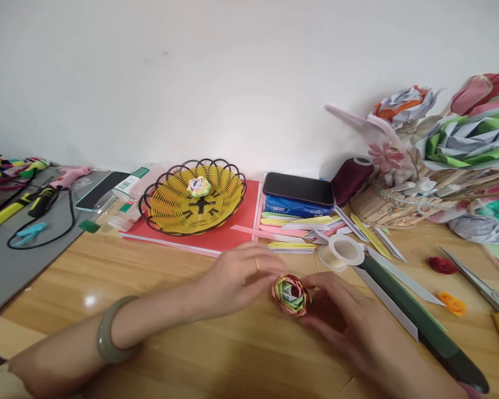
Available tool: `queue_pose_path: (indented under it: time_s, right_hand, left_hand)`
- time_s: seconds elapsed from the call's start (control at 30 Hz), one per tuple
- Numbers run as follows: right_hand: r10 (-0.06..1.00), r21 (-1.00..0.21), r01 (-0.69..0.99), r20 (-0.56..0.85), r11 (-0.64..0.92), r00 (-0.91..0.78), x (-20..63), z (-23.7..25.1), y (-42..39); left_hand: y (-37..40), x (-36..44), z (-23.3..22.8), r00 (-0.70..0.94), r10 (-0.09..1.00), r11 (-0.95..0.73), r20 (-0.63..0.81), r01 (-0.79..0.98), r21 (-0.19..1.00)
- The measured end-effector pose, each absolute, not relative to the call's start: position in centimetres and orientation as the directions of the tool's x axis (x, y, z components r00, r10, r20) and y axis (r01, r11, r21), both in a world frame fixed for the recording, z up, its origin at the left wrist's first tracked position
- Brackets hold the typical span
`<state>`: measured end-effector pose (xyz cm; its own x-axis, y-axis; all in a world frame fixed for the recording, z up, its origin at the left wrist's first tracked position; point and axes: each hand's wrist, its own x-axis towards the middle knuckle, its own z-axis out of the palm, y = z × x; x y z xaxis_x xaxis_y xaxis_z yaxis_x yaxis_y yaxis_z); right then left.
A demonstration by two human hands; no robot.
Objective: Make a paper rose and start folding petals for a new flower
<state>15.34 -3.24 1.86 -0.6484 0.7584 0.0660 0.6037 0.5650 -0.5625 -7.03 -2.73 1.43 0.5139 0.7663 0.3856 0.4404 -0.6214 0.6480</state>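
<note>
I see my left hand (237,277) and right hand (341,316) both pinching the folded paper rose (291,294) just above the wooden table (149,310), its underside hidden by my fingers, while the blue tissue pack (293,209) under the phone (298,189) carries print too blurred to read.

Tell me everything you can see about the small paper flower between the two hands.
The paper flower is a small rosette of folded paper strips, wound in layers: pink outside, green, yellow and grey inside, with a dark centre. It sits low over the wooden table, its face turned up toward the camera. The left hand touches its left side with the fingertips, and the right hand cups its right and lower side. Its underside is hidden.
</note>
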Motion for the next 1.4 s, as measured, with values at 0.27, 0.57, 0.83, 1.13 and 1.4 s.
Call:
queue_pose_path:
  time_s: [0.27, 0.57, 0.83, 1.13, 1.4]
  right_hand:
    - [0.767, -0.482, 0.632, 0.145, 0.606, -0.625, 15.3, 0.3, -3.4]
    - [0.813, -0.696, 0.542, 0.102, 0.47, -0.573, 14.2, 0.3, -3.8]
    - [0.819, -0.7, 0.545, 0.1, 0.461, -0.564, 14.3, 0.1, -4.2]
    - [0.833, -0.684, 0.543, 0.177, 0.487, -0.523, 14.0, 0.5, -4.2]
    - [0.693, -0.289, 0.653, 0.493, 0.7, -0.526, 15.6, 2.3, -3.3]
  left_hand:
    - [-4.5, -6.5, 1.4, 0.428, 0.9, -0.396, 0.086, 0.719, 0.571]
    - [-5.0, -5.5, 0.7, 0.502, 0.857, -0.475, 0.113, 0.687, 0.549]
    - [-4.9, -5.1, 0.2, 0.526, 0.808, -0.574, 0.264, 0.604, 0.553]
    - [-4.5, -5.2, 0.2, 0.462, 0.87, -0.386, 0.173, 0.419, 0.822]
    - [-2.0, -4.5, 1.1, 0.575, 0.773, 0.517, -0.267, -0.326, 0.792]
